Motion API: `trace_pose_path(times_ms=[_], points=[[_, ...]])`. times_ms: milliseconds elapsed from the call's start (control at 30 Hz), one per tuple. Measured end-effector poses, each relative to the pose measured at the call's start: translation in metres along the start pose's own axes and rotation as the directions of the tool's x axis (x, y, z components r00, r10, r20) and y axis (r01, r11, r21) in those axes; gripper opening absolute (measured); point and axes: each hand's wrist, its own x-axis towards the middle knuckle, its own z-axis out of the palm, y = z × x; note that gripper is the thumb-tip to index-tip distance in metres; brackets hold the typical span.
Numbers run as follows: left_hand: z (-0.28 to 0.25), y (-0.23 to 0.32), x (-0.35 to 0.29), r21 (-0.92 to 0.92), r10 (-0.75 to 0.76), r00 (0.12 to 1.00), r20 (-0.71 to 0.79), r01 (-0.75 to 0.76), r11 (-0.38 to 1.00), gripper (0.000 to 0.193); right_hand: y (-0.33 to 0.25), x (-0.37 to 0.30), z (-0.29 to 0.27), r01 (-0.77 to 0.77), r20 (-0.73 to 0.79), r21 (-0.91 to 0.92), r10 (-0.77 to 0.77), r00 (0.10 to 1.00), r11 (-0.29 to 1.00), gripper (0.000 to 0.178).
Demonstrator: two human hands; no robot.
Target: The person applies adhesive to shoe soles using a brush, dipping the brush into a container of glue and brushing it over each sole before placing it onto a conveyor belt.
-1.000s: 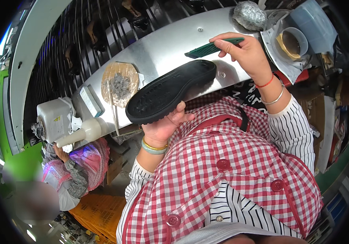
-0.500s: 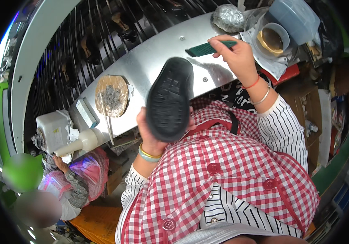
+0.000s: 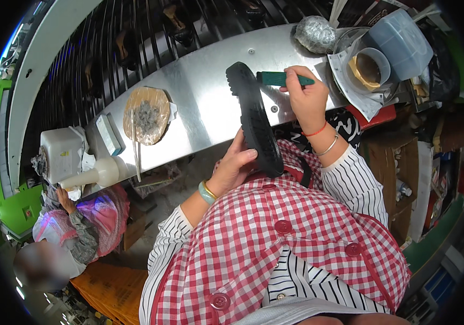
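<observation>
My left hand (image 3: 235, 164) grips a black shoe sole (image 3: 254, 120) near its lower end, thumb on its side. The sole stands on edge over the metal worktop, its ridged sidewall and toothed tread edge showing. Pinched in my right hand (image 3: 306, 97) is a flat green tool (image 3: 275, 79) with a dark tip, whose exact kind I cannot make out. Its tip is right beside the sole's upper part; whether they touch, I cannot tell.
On the metal worktop (image 3: 199, 81) lie a round board with grey fluff (image 3: 146, 116), a whitish box (image 3: 108, 134) and a wrapped silvery ball (image 3: 315, 34). A tub of brown liquid (image 3: 366, 69) stands right. Dark rails (image 3: 150, 38) run behind. Another person (image 3: 83, 233) works at left, beside a white bottle (image 3: 102, 172).
My left hand has turned the sole from its flat face onto its edge and shifted it right. The green tool has come down level with the sole's upper part.
</observation>
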Motion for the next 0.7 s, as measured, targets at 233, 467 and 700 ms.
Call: trace_pose_path(times_ms=[233,467,700], points=[[-0.004,-0.006,0.007,0.001,0.001,1.000,-0.025,-0.001,1.000,0.077,-0.001,-0.012,-0.008,-0.020,-0.002,-0.054,0.020,1.000,0.998,0.012],[0.003,0.000,0.007,-0.016,0.000,0.997,-0.079,-0.002,1.000,0.079,0.003,-0.035,-0.010,0.105,0.052,0.015,-0.106,0.993,0.994,0.010],[0.004,0.003,0.011,0.057,0.046,0.992,-0.120,-0.039,0.998,0.074,0.000,-0.046,-0.013,0.244,0.103,-0.129,-0.232,0.967,0.961,0.008]])
